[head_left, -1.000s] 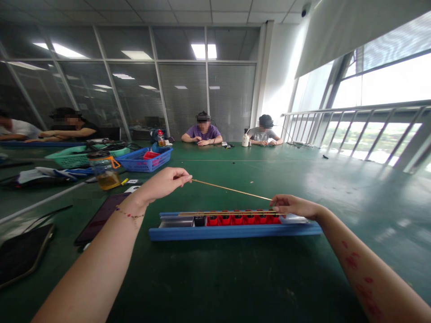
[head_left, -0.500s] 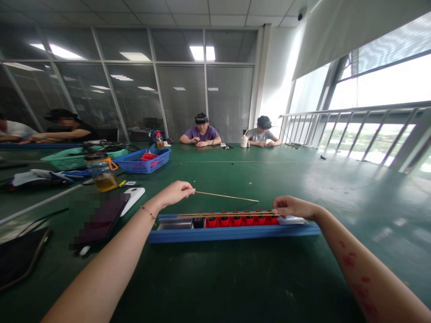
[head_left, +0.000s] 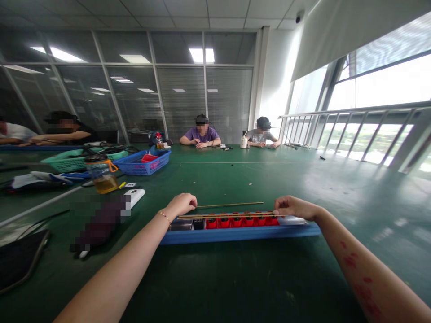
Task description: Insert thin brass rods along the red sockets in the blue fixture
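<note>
A long blue tray (head_left: 242, 236) lies before me with several red cups (head_left: 236, 221) and a black cup (head_left: 198, 224) in a row inside. Thin wooden sticks (head_left: 222, 216) rest lengthwise over the cups. At their right end my right hand (head_left: 292, 207) is closed, its fingertips pinching the stick ends. My left hand (head_left: 183, 204) is closed on one end of another thin wooden stick (head_left: 232, 205), which points right just beyond the tray's far side. The left fingertips are partly hidden behind the hand.
To the left are a phone (head_left: 104, 220), a white device (head_left: 136, 195), a jar of amber liquid (head_left: 105, 177), a blue basket (head_left: 143, 165) and a green basket (head_left: 63, 160). Several people sit at the far side of the green table (head_left: 215, 278).
My left hand has come down and nearer the tray, bringing its stick lower and almost parallel to the sticks on the cups. The right hand has stayed in place.
</note>
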`<action>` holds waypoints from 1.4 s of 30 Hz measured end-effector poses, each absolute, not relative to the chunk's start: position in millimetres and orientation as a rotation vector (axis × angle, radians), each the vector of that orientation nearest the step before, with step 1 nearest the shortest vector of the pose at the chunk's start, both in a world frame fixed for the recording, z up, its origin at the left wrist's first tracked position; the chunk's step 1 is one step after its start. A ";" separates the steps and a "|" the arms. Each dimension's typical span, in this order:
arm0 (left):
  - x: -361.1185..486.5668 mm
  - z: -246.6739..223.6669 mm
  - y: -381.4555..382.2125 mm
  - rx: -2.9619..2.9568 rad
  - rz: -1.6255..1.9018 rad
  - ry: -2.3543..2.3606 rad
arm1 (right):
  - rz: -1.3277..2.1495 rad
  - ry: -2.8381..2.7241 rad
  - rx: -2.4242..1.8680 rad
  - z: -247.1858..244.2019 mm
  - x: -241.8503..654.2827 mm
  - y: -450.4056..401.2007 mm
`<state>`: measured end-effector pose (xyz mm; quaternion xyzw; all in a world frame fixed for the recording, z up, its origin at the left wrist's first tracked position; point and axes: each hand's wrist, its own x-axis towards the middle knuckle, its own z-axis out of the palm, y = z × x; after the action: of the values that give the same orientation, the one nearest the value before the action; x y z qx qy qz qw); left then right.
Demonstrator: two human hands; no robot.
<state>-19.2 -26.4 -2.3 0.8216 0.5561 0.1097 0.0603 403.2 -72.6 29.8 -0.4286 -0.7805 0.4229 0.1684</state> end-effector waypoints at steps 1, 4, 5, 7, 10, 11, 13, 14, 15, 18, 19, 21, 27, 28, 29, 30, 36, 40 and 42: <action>-19.2 -2.7 -27.0 2.493 0.333 1.698 | 1.193 -2.203 -1.221 29.9 403.8 -72.1; -18.4 -3.5 -28.4 2.493 0.328 1.714 | 1.125 -2.153 -1.222 29.9 406.0 -70.8; -18.1 -3.8 -28.6 2.490 0.324 1.712 | 1.093 -2.130 -1.216 29.8 406.9 -70.4; -17.8 -4.7 -28.5 2.487 0.321 1.699 | 1.043 -2.068 -1.204 29.1 408.8 -69.6; -18.3 -6.1 -27.6 2.490 0.322 1.669 | 0.972 -1.950 -1.205 26.8 412.7 -67.1; -18.7 -6.5 -27.2 2.491 0.324 1.662 | 0.936 -1.912 -1.205 25.9 414.6 -65.8; -19.6 -7.3 -26.2 2.491 0.328 1.652 | 0.864 -1.840 -1.198 24.1 419.3 -63.1; -20.0 -7.6 -25.7 2.491 0.330 1.649 | 0.840 -1.802 -1.193 23.3 422.2 -61.7; -20.4 -7.9 -25.2 2.490 0.331 1.645 | 0.826 -1.766 -1.192 22.4 425.2 -60.4; -21.5 -8.9 -23.8 2.486 0.333 1.637 | 0.824 -1.688 -1.211 19.2 434.1 -57.0; -21.8 -9.2 -23.4 2.485 0.334 1.635 | 0.825 -1.673 -1.222 17.9 436.4 -56.0; -22.2 -10.0 -22.8 2.483 0.337 1.634 | 0.816 -1.668 -1.258 14.9 439.5 -54.0; -20.7 -9.5 -23.1 2.471 0.336 1.644 | 0.727 -1.769 -1.400 5.4 436.7 -47.2; -19.9 -8.8 -23.8 2.469 0.336 1.649 | 0.715 -1.786 -1.423 4.2 434.7 -46.2; -18.9 -7.9 -24.6 2.467 0.338 1.654 | 0.702 -1.806 -1.445 3.1 432.4 -45.2; -17.9 -6.9 -25.6 2.466 0.341 1.659 | 0.687 -1.833 -1.463 2.0 429.6 -44.0; -14.4 -4.0 -29.9 2.445 0.344 1.673 | 0.621 -2.096 -1.500 -4.0 406.3 -29.5; -16.0 -5.1 -28.5 2.408 0.331 1.631 | 0.616 -2.199 -1.498 -5.8 391.0 -18.5; -16.7 -5.3 -27.9 2.410 0.331 1.625 | 0.584 -2.242 -1.507 -5.7 385.6 -15.7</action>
<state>-16.7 -27.9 -5.3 0.8191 0.5521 0.1125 0.1078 385.6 -15.7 -5.7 -0.5355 -0.7968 0.2076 0.1876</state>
